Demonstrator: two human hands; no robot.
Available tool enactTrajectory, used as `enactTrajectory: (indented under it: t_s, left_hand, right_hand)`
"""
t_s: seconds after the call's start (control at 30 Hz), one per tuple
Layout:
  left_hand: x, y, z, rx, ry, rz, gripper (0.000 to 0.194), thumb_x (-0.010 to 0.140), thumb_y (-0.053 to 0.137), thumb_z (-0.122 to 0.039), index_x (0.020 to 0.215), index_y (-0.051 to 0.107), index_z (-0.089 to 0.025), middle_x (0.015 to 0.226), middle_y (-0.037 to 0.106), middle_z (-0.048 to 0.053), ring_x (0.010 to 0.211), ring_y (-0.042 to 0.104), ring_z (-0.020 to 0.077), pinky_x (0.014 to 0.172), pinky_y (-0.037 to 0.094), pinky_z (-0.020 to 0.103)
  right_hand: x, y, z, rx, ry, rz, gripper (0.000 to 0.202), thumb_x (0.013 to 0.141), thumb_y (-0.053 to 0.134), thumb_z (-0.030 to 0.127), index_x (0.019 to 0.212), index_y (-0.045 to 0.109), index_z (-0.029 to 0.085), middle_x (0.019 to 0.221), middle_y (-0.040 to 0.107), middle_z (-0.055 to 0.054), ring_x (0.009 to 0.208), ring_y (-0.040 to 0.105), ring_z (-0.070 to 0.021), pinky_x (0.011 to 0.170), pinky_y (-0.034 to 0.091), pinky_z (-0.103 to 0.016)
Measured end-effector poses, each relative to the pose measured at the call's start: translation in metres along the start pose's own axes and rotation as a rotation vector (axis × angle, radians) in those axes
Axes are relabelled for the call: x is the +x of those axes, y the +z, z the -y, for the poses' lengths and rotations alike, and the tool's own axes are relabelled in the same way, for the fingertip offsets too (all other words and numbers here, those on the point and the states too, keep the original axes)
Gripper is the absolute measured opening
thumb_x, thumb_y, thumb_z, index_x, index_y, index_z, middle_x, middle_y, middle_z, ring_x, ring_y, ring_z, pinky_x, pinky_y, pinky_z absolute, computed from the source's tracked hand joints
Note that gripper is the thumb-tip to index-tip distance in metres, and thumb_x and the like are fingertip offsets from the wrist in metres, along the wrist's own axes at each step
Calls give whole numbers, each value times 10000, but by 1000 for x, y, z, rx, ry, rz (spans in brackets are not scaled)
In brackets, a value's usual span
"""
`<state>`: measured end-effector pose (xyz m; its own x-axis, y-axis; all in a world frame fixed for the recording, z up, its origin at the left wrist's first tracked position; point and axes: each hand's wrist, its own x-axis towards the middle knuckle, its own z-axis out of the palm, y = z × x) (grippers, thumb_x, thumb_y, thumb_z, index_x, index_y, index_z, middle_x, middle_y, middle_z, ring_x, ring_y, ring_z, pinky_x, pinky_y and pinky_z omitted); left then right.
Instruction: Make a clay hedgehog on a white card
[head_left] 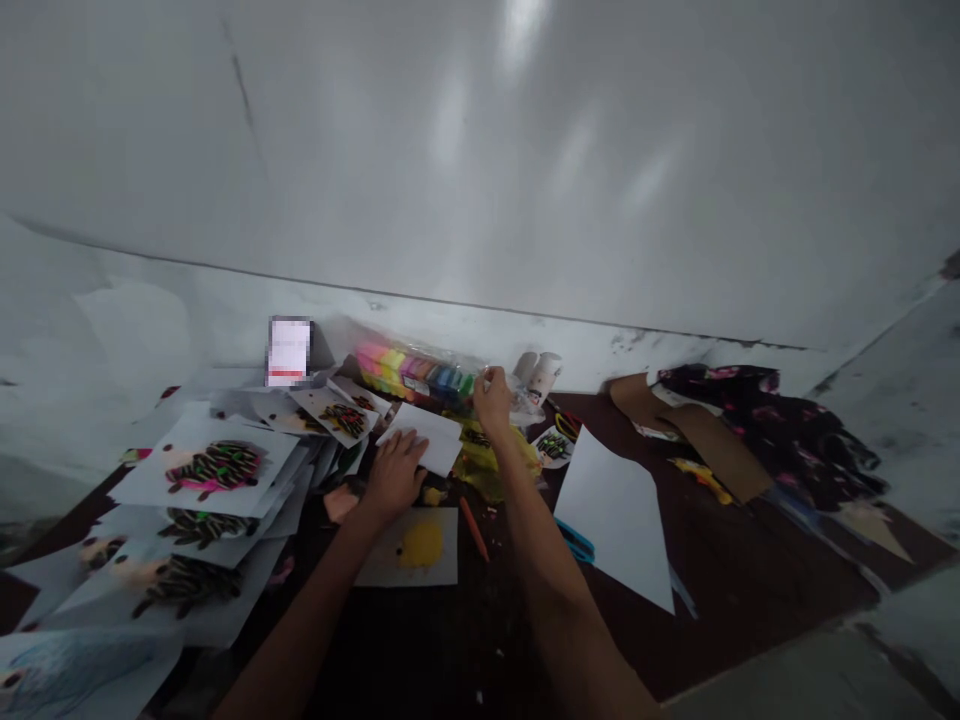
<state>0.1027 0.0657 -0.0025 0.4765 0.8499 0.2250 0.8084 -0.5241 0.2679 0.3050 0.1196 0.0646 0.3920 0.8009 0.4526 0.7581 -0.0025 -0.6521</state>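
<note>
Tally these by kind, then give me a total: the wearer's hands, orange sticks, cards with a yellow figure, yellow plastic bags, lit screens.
Hands, left hand and right hand: 2
Orange stick: 1
Yellow-figure card: 1
Yellow plastic bag: 1
Lit screen: 1
Total: 6

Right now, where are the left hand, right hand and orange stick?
Left hand (395,474): head view, back of the hand.
Right hand (492,400): head view, mid-hand.
Orange stick (474,529): head view, middle of its length.
</note>
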Motion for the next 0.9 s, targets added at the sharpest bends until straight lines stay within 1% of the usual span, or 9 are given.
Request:
enactTrajectory:
  t_s: [0.1, 0.2, 0.33, 0.47, 0.57, 0.67, 0.73, 0.8, 0.9]
  left_hand:
    - [1, -6, -2, -12, 26, 4, 501, 925, 531, -167, 1414, 640, -173, 1539, 564, 151, 1458, 478, 340, 1203, 360, 489]
    - [2, -9, -2, -2, 28, 42, 453, 927, 532, -172, 1354, 682, -201, 1476, 622, 144, 1418, 516, 342, 1182, 372, 499]
    - [0, -9, -2, 30, -13, 73, 442, 929, 545, -192, 1350, 678, -202, 1401, 659, 179, 1313, 585, 370, 1107, 420, 532]
    - [-1, -11, -2, 56, -49, 79, 421, 945, 533, -223, 1336, 685, -193, 1351, 678, 186, 1243, 615, 368, 1062, 448, 518]
    - [5, -14, -2, -13, -35, -3, 418, 925, 549, -211, 1316, 694, -184, 1369, 666, 183, 1272, 595, 360, 1093, 434, 511]
    - [19, -17, -3, -229, 6, -140, 398, 903, 561, -205, 1265, 713, -143, 1341, 681, 183, 1275, 596, 338, 1126, 428, 480]
    - [31, -20, -6, -471, -24, -181, 334, 886, 578, -227, 1163, 745, -142, 1181, 746, 157, 1125, 671, 306, 1050, 496, 450]
    - [44, -25, -10, -787, -150, -178, 278, 871, 606, -270, 1078, 746, -149, 1045, 775, 123, 897, 719, 253, 871, 570, 383]
    - [64, -36, -17, -1254, -364, -172, 331, 898, 618, -449, 1022, 707, -156, 982, 773, 101, 693, 709, 184, 677, 563, 300]
  right_hand:
    - [0, -4, 5, 18, 36, 44, 413, 951, 433, 204, 1352, 515, 152, 1262, 696, -142, 814, 729, -199, 812, 526, -317]
    - [1, -6, 6, 48, 44, 66, 492, 934, 472, 213, 1422, 486, 149, 1273, 697, -140, 881, 740, -211, 859, 541, -326]
    - [4, -6, 1, 36, 94, 84, 642, 828, 629, 224, 1445, 464, 154, 1276, 695, -148, 928, 727, -238, 862, 550, -347]
    - [6, -7, -6, -10, 81, 109, 390, 826, 644, 285, 1203, 608, 191, 1088, 733, -90, 897, 697, -230, 840, 529, -337]
    - [5, -9, -7, -57, 61, 114, 251, 825, 638, 313, 1055, 623, 213, 993, 724, -50, 877, 671, -219, 835, 502, -325]
    - [-1, -11, -2, -97, 37, 109, 251, 818, 653, 317, 1043, 614, 214, 988, 715, -48, 894, 658, -221, 824, 486, -314]
    - [-8, -11, 2, -105, 25, 110, 242, 846, 653, 341, 1043, 611, 208, 989, 714, -63, 915, 659, -230, 826, 482, -315]
    - [-15, -11, 5, -97, 20, 108, 234, 908, 618, 396, 1038, 610, 201, 987, 714, -79, 934, 664, -236, 839, 483, -319]
    - [-24, -12, 9, -67, 8, 101, 281, 984, 543, 470, 1035, 610, 202, 984, 714, -85, 951, 672, -232, 857, 488, -317]
